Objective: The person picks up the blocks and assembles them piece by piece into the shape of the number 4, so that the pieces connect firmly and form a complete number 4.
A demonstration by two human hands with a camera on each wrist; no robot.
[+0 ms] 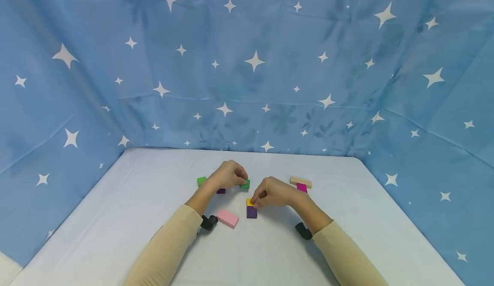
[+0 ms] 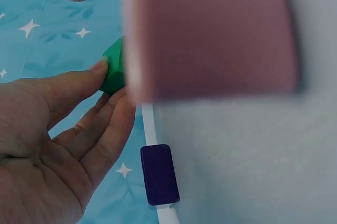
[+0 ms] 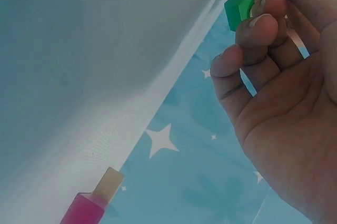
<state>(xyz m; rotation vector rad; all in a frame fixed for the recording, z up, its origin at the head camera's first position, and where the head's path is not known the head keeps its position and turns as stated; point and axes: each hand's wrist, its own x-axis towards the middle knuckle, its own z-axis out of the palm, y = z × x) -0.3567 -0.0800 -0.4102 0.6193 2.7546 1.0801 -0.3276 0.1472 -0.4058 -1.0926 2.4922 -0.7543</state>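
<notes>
My left hand (image 1: 229, 175) pinches the green block (image 1: 245, 185) between thumb and fingers, while my right hand (image 1: 272, 191) pinches the yellow block (image 1: 249, 201) at the purple block (image 1: 252, 212); whether the yellow one sits on it or behind it, I cannot tell. The green block is just beyond them, near my right fingertips. I judge it best to hold both pinches light and level, square the faces before letting go, and keep my two hands from knocking each other. The pink block (image 1: 227, 218) lies close by my left wrist, so I should lift that wrist rather than sweep it. Off to my right, the wooden block (image 1: 301, 182) touches the magenta block (image 1: 302, 187). The white table (image 1: 270, 256) gives open room toward me, between my forearms; its far edge meets the starry curtain (image 1: 247, 84), well beyond my fingers.
</notes>
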